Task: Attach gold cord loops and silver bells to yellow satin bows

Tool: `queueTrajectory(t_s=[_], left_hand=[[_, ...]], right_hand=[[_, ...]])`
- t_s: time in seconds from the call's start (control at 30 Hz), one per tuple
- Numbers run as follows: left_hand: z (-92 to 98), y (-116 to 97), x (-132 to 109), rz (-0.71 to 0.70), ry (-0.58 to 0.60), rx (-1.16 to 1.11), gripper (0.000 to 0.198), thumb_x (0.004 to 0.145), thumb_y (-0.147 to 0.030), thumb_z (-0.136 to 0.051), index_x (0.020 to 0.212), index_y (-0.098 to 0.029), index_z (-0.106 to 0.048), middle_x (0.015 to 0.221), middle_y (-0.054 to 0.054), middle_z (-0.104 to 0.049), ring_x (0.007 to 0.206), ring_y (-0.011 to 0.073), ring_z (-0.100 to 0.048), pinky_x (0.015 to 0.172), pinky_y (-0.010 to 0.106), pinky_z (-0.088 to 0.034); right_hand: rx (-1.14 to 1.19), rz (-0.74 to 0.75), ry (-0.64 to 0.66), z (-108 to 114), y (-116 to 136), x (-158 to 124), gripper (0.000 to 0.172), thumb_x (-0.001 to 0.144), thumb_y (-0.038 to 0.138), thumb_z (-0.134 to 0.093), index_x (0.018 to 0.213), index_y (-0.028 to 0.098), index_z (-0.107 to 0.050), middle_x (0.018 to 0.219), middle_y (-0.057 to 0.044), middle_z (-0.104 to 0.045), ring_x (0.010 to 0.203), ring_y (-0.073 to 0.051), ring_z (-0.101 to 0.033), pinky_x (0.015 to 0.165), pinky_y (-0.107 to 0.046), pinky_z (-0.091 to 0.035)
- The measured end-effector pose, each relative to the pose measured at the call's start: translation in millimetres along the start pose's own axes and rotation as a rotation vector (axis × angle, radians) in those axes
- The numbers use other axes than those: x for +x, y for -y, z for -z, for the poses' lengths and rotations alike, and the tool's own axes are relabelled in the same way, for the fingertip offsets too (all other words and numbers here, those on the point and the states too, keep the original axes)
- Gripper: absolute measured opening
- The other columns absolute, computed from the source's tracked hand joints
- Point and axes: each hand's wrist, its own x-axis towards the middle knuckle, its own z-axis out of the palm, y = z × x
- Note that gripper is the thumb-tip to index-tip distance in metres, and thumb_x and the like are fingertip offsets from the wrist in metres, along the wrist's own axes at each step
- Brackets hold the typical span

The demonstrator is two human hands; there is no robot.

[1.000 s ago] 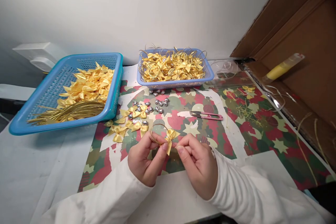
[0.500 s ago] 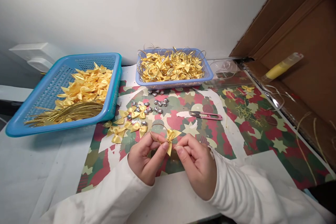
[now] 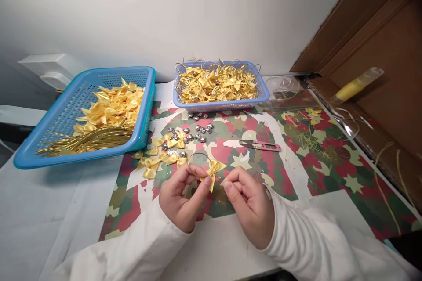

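Between its thumb and fingers, my left hand (image 3: 181, 197) pinches a yellow ribbon bow (image 3: 215, 168) with a loop of gold cord standing up from it. My right hand (image 3: 252, 208) is just to the right of the bow, thumb and forefinger pressed together. Whatever lies between those fingertips is too small to name. Several loose yellow bows (image 3: 150, 167) lie beyond my left hand, among small silver bells (image 3: 198, 136). Farther off on the right rests a pair of pink thread snips (image 3: 263, 145).
At the left a blue basket (image 3: 149, 96) holds yellow bows and a bundle of gold cords (image 3: 89, 140). A second basket (image 3: 220, 105) by the wall is heaped with looped bows. Thread scraps (image 3: 310, 142) lie at right, near a cardboard wall (image 3: 369, 39) and a yellow tube (image 3: 358, 85).
My right hand has drawn slightly away from the bow to the right. My left hand keeps its pinch. The whole view has shifted a little.
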Motion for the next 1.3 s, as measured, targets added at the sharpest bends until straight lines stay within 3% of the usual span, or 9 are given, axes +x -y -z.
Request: queueTrajectory(t_s=[0.23,0.47,0.97,1.3], left_hand=[[0.5,-0.4,-0.3,0.02,0.039,0.007,0.008,0.076,-0.021,-0.061,0.084,-0.02,-0.058,0.061,-0.003,-0.065,0.052,0.011,-0.058,0.056,0.024,-0.041],[1.8,-0.8,0.4,0.014,0.053,-0.001,0.008,0.075,-0.02,-0.063,0.073,-0.019,-0.056,0.062,0.001,-0.067,0.063,0.0162,-0.062,0.063,0.028,-0.044],[-3.2,1.0,-0.6,0.215,0.029,-0.16,0.015,0.072,-0.027,-0.069,0.07,-0.017,-0.058,0.062,-0.003,-0.053,0.052,0.0083,-0.043,0.049,0.02,-0.035],[-3.2,-5.1,2.2,0.183,0.009,-0.154,0.016,0.069,-0.026,-0.069,0.06,-0.016,-0.06,0.057,-0.001,-0.054,0.053,0.0105,-0.047,0.051,0.022,-0.038]], right_hand=[[-0.02,-0.029,0.031,1.0,-0.8,0.9,0.02,0.09,0.028,-0.039,0.072,0.02,-0.042,0.049,0.01,-0.027,0.041,-0.006,-0.024,0.04,-0.022,-0.017],[-0.023,-0.02,0.01,0.2,1.5,-0.1,0.02,0.09,0.028,-0.04,0.071,0.02,-0.04,0.048,0.01,-0.026,0.04,-0.006,-0.023,0.039,-0.021,-0.017],[-0.002,-0.035,-0.013,-3.8,-10.4,-6.2,0.02,0.093,0.031,-0.039,0.076,0.02,-0.043,0.051,0.009,-0.028,0.042,-0.007,-0.024,0.042,-0.023,-0.017],[-0.054,0.007,-0.005,-3.5,-3.0,-3.6,0.018,0.09,0.025,-0.04,0.073,0.021,-0.041,0.048,0.01,-0.027,0.038,-0.006,-0.024,0.039,-0.021,-0.016]])
